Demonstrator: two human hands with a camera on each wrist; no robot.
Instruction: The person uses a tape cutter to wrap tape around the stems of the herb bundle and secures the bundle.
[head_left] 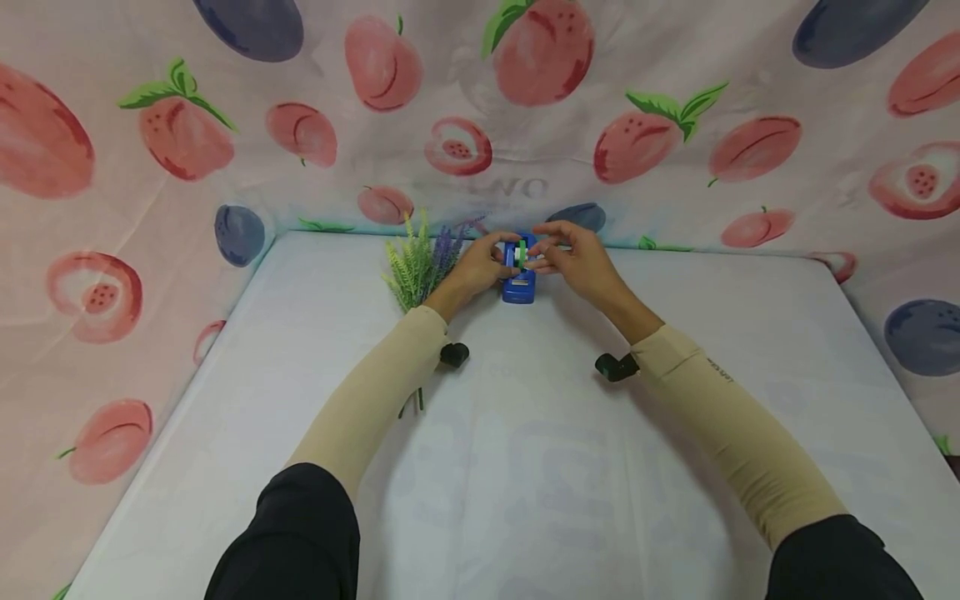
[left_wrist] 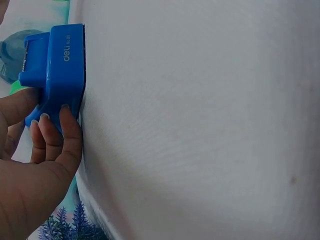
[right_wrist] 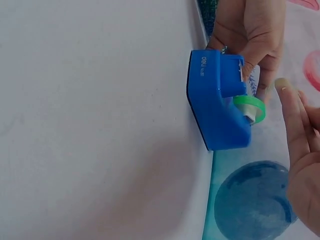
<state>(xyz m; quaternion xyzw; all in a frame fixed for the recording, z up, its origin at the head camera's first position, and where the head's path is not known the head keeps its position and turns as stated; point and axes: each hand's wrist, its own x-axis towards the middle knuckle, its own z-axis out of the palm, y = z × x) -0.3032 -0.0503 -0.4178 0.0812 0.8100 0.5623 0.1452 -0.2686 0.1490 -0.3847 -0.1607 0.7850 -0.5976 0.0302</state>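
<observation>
A blue tape dispenser [head_left: 519,292] stands near the far edge of the table, with a green-rimmed roll [right_wrist: 259,106] seated in it and a toothed cutter at one end. My left hand [head_left: 478,265] grips the dispenser from its left side, the thumb on top and the other fingertips against its side wall [left_wrist: 66,65]. On the opposite side my right hand [head_left: 576,260] hovers by the roll. Its index finger reaches out just off the roll in the right wrist view; I see nothing between those fingers.
Beside my left hand lie artificial flower sprigs, yellow-green [head_left: 411,267] and purple [head_left: 446,248], their stems [head_left: 420,400] running under my left forearm. A white cloth covers the table [head_left: 540,467]. Behind it hangs a fruit-printed curtain [head_left: 525,133].
</observation>
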